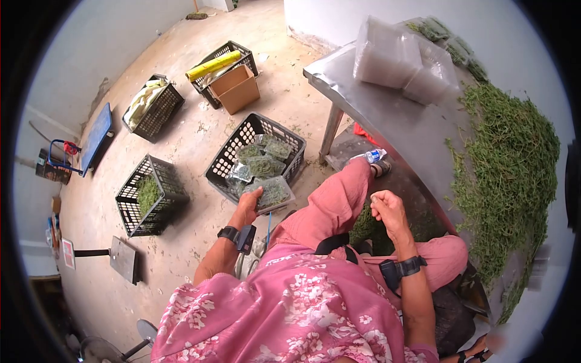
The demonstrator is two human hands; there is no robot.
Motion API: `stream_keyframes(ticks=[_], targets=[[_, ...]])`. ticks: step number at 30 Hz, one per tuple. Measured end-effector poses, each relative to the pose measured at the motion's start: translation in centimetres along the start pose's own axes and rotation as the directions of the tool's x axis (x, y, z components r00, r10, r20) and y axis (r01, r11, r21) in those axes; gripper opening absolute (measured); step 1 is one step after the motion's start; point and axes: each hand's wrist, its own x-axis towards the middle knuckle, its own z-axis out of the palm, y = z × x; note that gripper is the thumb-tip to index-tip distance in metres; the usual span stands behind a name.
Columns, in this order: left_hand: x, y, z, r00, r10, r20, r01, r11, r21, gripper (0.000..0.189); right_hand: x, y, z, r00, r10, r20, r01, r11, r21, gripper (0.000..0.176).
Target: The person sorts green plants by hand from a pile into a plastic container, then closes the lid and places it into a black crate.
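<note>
Head view: left hand grips a clear pack of greens by its near left corner, thumb side up. Pack is tilted, at the near side of the black basket; whether it touches the rim, can't tell. More packs lie inside the basket, just beyond it, piled loosely at odd angles.

Right hand is off the pack, raised above the person's lap near the counter. Fingers curled closed, nothing visible in them; can't tell if something small is pinched. Pack sits well apart from it, across the raised leg.

Step in hand, my read: handling one filled pack at the basket, left hand only. Moving it from here calls for a firm corner hold, clearance over the near rim, and a flat spot among the packs. Corner-only grip could let the far end droop.

Rest of the layout: loose greens are heaped on the right part of the counter, clear boxes stacked at its far end. More greens show low, beside the right hand. Crate left of the basket has greens inside; scale on the floor nearer the person.
</note>
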Motion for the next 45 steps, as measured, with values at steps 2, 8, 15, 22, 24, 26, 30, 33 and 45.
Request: stream_keyframes(ticks=[2,8,15,22,24,26,30,33,45], targets=[[4.1,-3.4,-4.8,0.998,-0.029,-0.061,0.027,0.999,-0.033,0.026,0.1,0.3,0.0,1.0,0.007,-0.003,-0.007,1.0,-0.015,0.012],[5.2,-6.2,-8.7,0.984,0.065,-0.164,-0.068,0.998,-0.016,0.028,0.5,1.4,-0.1,0.998,0.064,-0.015,-0.064,0.998,-0.015,0.013],[8.2,-6.6,-11.7,0.918,0.093,-0.386,-0.092,0.996,0.021,0.038,0.4,1.7,0.0,0.996,0.085,-0.026,-0.086,0.996,-0.016,0.013],[5.7,-6.6,-9.5,0.941,0.07,-0.332,-0.134,0.975,-0.175,0.04,0.3,1.7,0.1,0.997,0.07,-0.012,-0.07,0.997,-0.011,0.012],[6.0,-7.2,-9.7,0.942,0.058,-0.332,-0.13,0.971,-0.201,0.04,0.3,1.6,0.2,0.997,0.078,-0.015,-0.078,0.997,-0.02,0.012],[6.1,-7.8,-10.1,0.927,0.09,-0.365,-0.163,0.971,-0.175,0.042,0.3,1.5,0.3,0.996,0.083,-0.011,-0.083,0.996,-0.026,0.012],[9.2,-10.2,-13.0,0.908,0.075,-0.412,-0.141,0.981,-0.132,0.035,0.3,1.8,0.2,0.997,0.083,0.005,-0.082,0.996,-0.027,0.012],[11.2,-11.4,-15.0,0.897,0.103,-0.43,-0.186,0.97,-0.157,0.034,0.3,1.7,0.3,0.995,0.099,0.004,-0.098,0.994,-0.05,0.012],[9.6,-1.9,-10.9,0.915,-0.148,-0.375,0.08,0.978,-0.192,0.061,0.4,2.2,0.3,0.988,0.154,-0.006,-0.154,0.984,-0.092,0.011]])
